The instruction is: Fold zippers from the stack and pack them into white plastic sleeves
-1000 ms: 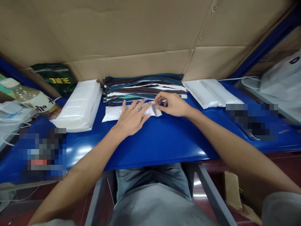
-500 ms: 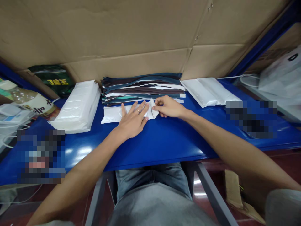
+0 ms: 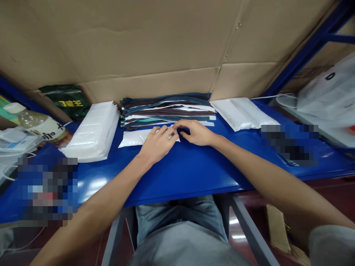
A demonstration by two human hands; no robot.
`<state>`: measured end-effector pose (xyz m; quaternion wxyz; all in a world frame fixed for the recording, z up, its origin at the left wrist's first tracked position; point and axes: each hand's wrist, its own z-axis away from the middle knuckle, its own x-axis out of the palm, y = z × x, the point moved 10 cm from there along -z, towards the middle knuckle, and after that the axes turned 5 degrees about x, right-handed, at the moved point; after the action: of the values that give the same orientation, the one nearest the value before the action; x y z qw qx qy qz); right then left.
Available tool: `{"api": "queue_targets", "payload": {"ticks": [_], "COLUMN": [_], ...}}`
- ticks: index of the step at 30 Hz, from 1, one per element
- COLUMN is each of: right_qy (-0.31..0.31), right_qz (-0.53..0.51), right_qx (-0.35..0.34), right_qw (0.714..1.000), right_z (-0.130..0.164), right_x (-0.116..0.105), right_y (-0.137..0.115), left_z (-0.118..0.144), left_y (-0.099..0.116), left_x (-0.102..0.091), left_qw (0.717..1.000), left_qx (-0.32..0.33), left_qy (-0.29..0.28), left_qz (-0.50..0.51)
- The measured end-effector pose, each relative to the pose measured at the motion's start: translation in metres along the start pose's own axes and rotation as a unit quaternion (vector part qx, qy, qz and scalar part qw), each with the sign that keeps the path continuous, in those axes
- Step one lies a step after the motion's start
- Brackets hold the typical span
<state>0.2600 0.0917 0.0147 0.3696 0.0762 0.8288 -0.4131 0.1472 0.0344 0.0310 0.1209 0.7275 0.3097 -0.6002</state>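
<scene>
Presently we note the pouch (image 3: 133, 137) lying flat on the table (image 3: 194, 166), long axis left to right, before the cloth stack (image 3: 166, 109). Our left hand (image 3: 158, 142) presses its right end; our right hand (image 3: 195, 132) pinches that same end, fingers closed.

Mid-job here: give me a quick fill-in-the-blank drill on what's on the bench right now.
1. Both hands meet at the right end of a white ____ lying flat on the table.
2. The left hand wears a ____ on one finger.
3. Behind the right hand lies a stack of dark ____ pieces.
4. The table's top is coloured ____.

Missing words: packet; ring; fabric; blue
</scene>
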Motion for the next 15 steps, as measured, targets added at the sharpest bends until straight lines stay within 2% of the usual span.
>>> {"api": "queue_targets", "payload": {"ticks": [3, 6, 8, 9, 11, 13, 15], "right_qy": [0.014, 0.051, 0.097, 0.137, 0.256, 0.406, 0.514], "right_qz": [0.014, -0.029, -0.090, -0.118, -0.139, -0.102, -0.047], "right_qx": [0.000, 0.024, 0.031, 0.032, 0.038, 0.062, 0.112], "right_qw": [1.000, 0.998, 0.991, 0.983, 0.956, 0.906, 0.849], "right_z": [0.000, -0.001, -0.001, 0.000, 0.008, 0.027, 0.053], "right_x": [-0.002, -0.008, -0.024, -0.040, -0.094, -0.173, -0.255], "right_y": [-0.005, -0.011, -0.013, -0.012, -0.003, 0.013, 0.036], "left_z": [-0.002, 0.004, 0.014, 0.020, 0.032, 0.040, 0.040], "left_y": [-0.004, -0.015, -0.026, -0.033, -0.046, -0.055, -0.059], "left_x": [-0.005, -0.024, -0.041, -0.050, -0.064, -0.071, -0.069], "left_qw": [0.999, 0.991, 0.978, 0.969, 0.951, 0.936, 0.933], "left_qx": [-0.018, -0.034, -0.059, -0.079, -0.117, -0.133, -0.130], "left_qy": [0.032, 0.120, 0.186, 0.218, 0.273, 0.307, 0.308], "left_qz": [0.001, 0.056, 0.078, 0.081, 0.087, 0.106, 0.135]}}
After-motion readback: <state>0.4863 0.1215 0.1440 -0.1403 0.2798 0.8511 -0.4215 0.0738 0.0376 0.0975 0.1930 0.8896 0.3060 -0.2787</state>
